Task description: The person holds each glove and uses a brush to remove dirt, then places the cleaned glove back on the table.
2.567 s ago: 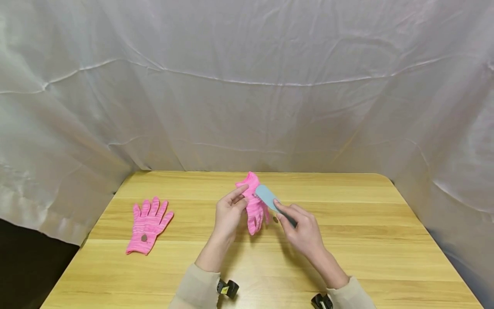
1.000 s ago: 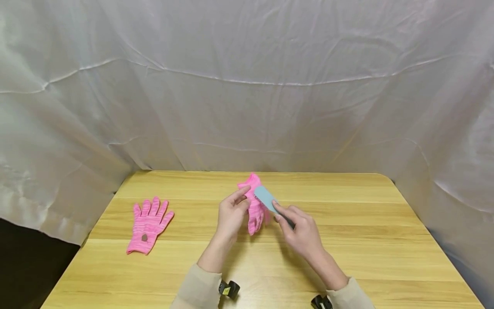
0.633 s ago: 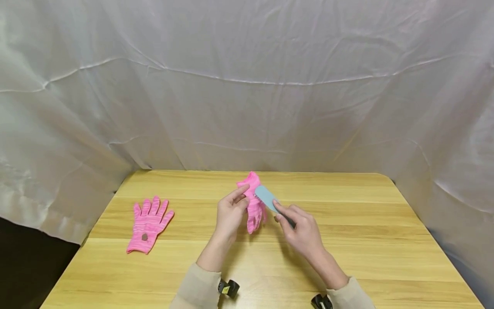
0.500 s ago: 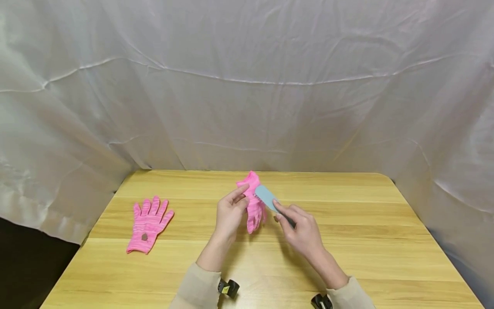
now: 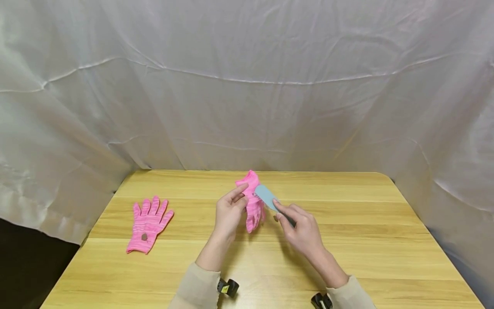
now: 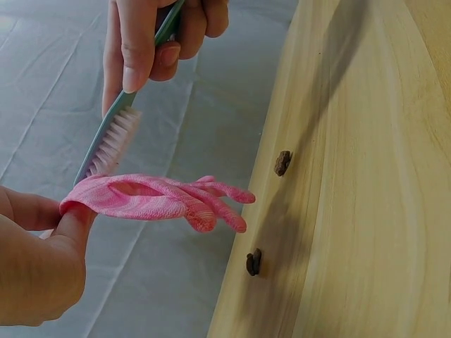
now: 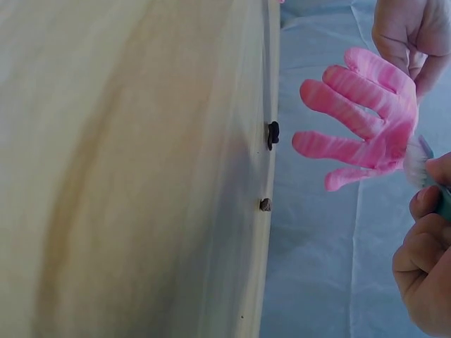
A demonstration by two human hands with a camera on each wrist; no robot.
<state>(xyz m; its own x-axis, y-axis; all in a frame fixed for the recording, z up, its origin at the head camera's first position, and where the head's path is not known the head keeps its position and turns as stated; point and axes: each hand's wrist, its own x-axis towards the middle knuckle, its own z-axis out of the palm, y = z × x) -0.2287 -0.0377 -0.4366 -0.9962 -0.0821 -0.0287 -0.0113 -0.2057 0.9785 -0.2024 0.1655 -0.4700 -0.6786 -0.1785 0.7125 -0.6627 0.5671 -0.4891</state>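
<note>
Near the middle of the table, my left hand [image 5: 227, 216] pinches a pink knit glove [image 5: 253, 213] by its cuff side, the glove's fingers hanging down. My right hand [image 5: 303, 227] grips a brush [image 5: 265, 197] with a blue-green back and dark handle, forefinger laid along it. In the left wrist view the pale bristles [image 6: 115, 143] meet the glove close to my left fingertips. The right wrist view shows the glove's spread fingers [image 7: 359, 116] above the table. Part of the bristles is hidden behind the brush back in the head view.
A second pink glove [image 5: 148, 225] lies flat at the left, with a brown lump or spot [image 5: 144, 237] near its cuff. Two small dark brown lumps, one rough [image 6: 282, 163] and one smoother [image 6: 254, 262], lie on the wooden table [image 5: 366, 240]. Grey cloth [image 5: 247, 107] hangs behind.
The held glove and my left hand have shifted slightly left and up since a second ago. The brush has made a small movement against the glove. The other glove stays put.
</note>
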